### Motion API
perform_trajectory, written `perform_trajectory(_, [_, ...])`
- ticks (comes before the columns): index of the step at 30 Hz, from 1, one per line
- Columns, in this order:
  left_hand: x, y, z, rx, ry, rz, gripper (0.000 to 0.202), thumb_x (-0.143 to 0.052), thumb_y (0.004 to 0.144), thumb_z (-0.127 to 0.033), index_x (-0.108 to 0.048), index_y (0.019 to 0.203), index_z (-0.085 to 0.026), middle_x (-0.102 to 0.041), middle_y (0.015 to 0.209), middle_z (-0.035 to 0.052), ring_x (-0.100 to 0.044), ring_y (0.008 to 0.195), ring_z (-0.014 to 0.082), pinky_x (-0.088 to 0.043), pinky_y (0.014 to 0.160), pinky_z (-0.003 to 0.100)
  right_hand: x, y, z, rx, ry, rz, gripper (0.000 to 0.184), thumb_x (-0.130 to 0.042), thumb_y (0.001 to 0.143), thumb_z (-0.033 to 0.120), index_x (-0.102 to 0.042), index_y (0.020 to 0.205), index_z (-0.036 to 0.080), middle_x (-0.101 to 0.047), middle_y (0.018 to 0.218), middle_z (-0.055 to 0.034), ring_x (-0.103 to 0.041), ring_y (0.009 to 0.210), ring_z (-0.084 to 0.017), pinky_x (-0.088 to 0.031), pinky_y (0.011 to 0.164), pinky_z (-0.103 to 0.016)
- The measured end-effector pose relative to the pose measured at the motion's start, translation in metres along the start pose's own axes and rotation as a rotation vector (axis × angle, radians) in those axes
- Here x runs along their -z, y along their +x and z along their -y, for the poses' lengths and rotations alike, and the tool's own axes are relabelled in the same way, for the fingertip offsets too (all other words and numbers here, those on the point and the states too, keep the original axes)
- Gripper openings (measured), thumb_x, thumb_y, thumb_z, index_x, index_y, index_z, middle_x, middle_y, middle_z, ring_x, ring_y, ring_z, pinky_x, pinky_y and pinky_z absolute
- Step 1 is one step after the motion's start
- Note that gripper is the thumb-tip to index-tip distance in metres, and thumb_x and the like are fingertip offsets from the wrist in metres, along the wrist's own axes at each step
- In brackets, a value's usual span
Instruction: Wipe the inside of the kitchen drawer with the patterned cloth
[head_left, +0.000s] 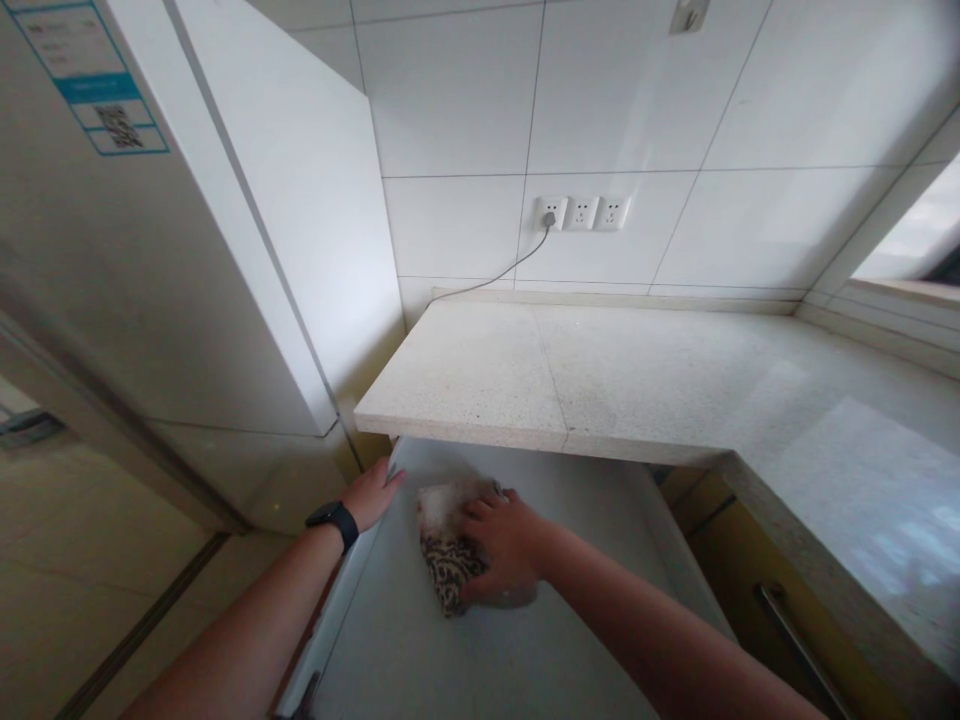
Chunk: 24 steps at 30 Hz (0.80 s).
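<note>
My right hand (504,545) presses down on a folded cloth (447,560) with a white part and a brown spotted part. The cloth lies on a pale grey flat surface (450,660) that sits lower than the counter. The fingers are curled over the cloth. My left hand (371,495), with a black watch (334,520) on the wrist, rests its fingers flat against the left edge of that grey surface, holding nothing.
A speckled stone counter (637,375) runs along the tiled wall and turns down the right side. A tall white refrigerator (187,250) stands at the left. Wall sockets (581,212) hold one plugged-in cable (495,275). A yellow cabinet with a handle (799,645) is at lower right.
</note>
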<state>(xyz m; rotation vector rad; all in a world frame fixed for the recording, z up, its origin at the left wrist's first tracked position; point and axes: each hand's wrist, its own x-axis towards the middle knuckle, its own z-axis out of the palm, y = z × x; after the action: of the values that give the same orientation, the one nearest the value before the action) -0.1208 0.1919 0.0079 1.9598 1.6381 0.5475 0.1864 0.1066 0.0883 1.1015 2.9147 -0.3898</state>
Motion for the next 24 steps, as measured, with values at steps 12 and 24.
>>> perform_trajectory(12, [-0.001,-0.001,0.001,0.008,-0.076,0.003,0.058,-0.039,0.095,-0.059,-0.049,0.130,-0.014,-0.060,0.132,0.0165,-0.057,0.125,0.0304,-0.039,0.107,0.040,-0.061,0.022,0.034,-0.316,0.128,-0.123,0.113,-0.056,0.062,0.094,-0.045,0.148,0.022,-0.017,0.165,-0.0143,-0.014,0.142,-0.058,-0.009,0.110,-0.074])
perform_trajectory(24, [0.001,-0.003,-0.002,0.024,-0.056,0.001,0.058,-0.038,0.095,-0.059,-0.050,0.129,-0.013,-0.061,0.130,0.0172,-0.058,0.122,0.0316,-0.041,0.104,0.042,-0.042,0.018,0.036,-0.179,0.111,-0.056,0.078,-0.071,0.065,0.065,-0.054,0.138,0.043,-0.018,0.166,-0.0054,-0.022,0.141,-0.055,-0.030,0.094,-0.075])
